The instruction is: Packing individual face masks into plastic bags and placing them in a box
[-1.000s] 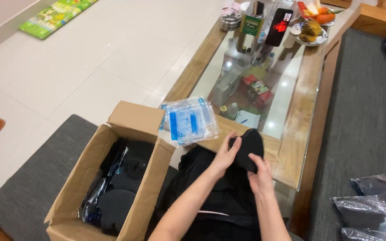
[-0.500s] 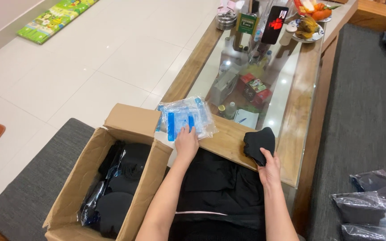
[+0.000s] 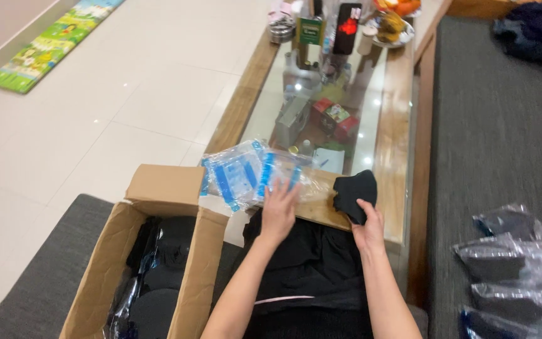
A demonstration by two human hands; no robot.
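Note:
My left hand (image 3: 280,209) lies flat on a stack of clear plastic bags with blue strips (image 3: 249,174) at the near edge of the wooden coffee table (image 3: 391,157). My right hand (image 3: 367,224) grips a folded black cloth item (image 3: 354,192) resting on the same table edge. More black fabric (image 3: 312,270) lies across my lap below both hands.
An open cardboard box (image 3: 158,251) holding bagged black items stands at my left on a grey rug. Several bagged dark items (image 3: 515,270) lie on the grey surface at right. Bottles, tins and a fruit plate (image 3: 390,25) crowd the table's far end.
My left hand left the black cloth and moved left onto the plastic bags. My right hand stays on the black cloth at the table edge.

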